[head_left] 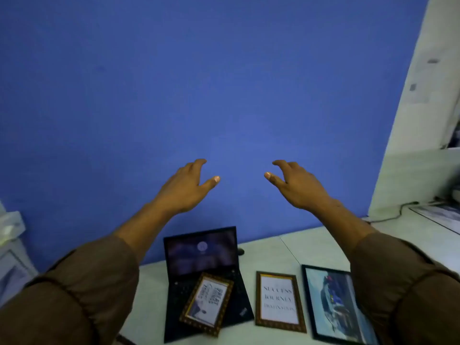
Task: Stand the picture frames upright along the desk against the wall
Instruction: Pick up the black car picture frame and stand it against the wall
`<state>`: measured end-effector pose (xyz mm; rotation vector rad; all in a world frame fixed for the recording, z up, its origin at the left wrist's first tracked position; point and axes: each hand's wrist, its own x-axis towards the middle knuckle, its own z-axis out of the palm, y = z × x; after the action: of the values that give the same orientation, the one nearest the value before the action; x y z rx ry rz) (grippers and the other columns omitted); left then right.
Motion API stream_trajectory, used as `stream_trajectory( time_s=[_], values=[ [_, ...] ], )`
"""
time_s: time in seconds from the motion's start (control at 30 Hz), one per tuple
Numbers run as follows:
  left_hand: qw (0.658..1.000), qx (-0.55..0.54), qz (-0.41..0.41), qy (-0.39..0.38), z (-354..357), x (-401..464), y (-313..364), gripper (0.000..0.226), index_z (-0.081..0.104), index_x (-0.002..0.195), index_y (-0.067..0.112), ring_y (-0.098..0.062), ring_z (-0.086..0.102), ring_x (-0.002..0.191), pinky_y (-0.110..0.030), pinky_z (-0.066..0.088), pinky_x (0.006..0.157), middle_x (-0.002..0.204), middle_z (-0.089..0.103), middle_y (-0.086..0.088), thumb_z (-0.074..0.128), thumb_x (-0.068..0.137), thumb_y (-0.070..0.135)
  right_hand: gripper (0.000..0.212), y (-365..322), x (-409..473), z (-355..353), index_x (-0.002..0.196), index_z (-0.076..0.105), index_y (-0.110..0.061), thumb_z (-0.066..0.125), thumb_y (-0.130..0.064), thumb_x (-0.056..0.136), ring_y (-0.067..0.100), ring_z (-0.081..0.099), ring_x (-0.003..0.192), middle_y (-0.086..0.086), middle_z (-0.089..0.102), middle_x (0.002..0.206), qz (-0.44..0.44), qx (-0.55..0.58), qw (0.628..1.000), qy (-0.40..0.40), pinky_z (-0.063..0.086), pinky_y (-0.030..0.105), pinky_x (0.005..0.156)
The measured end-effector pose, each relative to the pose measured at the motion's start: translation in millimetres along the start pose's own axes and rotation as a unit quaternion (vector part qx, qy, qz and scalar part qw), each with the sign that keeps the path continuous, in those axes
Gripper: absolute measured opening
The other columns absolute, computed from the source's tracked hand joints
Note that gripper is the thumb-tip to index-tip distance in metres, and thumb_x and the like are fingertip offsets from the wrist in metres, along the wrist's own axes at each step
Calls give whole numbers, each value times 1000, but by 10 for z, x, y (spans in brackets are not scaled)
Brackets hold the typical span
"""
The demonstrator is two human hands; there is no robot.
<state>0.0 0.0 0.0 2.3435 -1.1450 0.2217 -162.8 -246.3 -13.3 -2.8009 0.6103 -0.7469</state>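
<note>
A: Going big to small. Blue wall is filling most of the view, white desk is running along its foot. An open laptop is sitting on the desk near the wall, screen lit.

B: Frames?

A: Three, all lying flat, none standing yet. The black frame with the bluish picture is lying furthest right, partly under the right sleeve. The brown text frame is lying just beside it, on bare desk. The small ornate frame is lying tilted on the laptop's keyboard, its lower corner hanging over the front edge.

B: Hands?

A: Left hand and right hand are both hovering up in front of the wall, palms down, fingers loosely spread and curled, holding nothing. Well apart from every frame.

B: So which step?

A: I'm judging it as the very start, nothing propped yet. Hands are looking like they're in between, not committed to any frame.

B: Next move?

A: Probably dropping a hand to one frame, gripping it by the edges, tipping it up and leaning it back on the wall. The strip right of the laptop is looking free. The ornate one is needing a lift off the keyboard first.
</note>
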Motion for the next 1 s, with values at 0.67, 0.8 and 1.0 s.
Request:
stream_trajectory(
  time_s=[0.67, 0.8, 1.0],
  values=[
    [925, -226, -195, -236, 3711, -704, 1280, 67, 31, 153, 22, -26, 43, 140, -39, 38, 113, 159, 38, -6, 47, 98, 57, 71, 2979, -1386, 1015, 150, 35, -26, 29, -72, 96, 37, 55, 127, 16, 47, 151, 177, 12, 961, -213, 47, 52, 103],
    [895, -259, -239, -275, 4228, -751, 1380, 66, 30, 153, 22, -28, 41, 143, -41, 36, 114, 160, 38, -7, 46, 98, 56, 70, 3303, -1277, 1313, 150, 37, -25, 32, -70, 96, 38, 55, 125, 18, 49, 146, 197, 31, 949, -244, 46, 50, 102],
    [838, -313, -325, -306, 4841, -709, 1415, 64, 35, 149, 18, -26, 44, 137, -40, 36, 110, 154, 43, -8, 44, 99, 56, 66, 3786, -1047, 1914, 147, 41, -23, 36, -66, 98, 38, 56, 123, 21, 53, 139, 213, 48, 930, -296, 45, 46, 102]
  ],
)
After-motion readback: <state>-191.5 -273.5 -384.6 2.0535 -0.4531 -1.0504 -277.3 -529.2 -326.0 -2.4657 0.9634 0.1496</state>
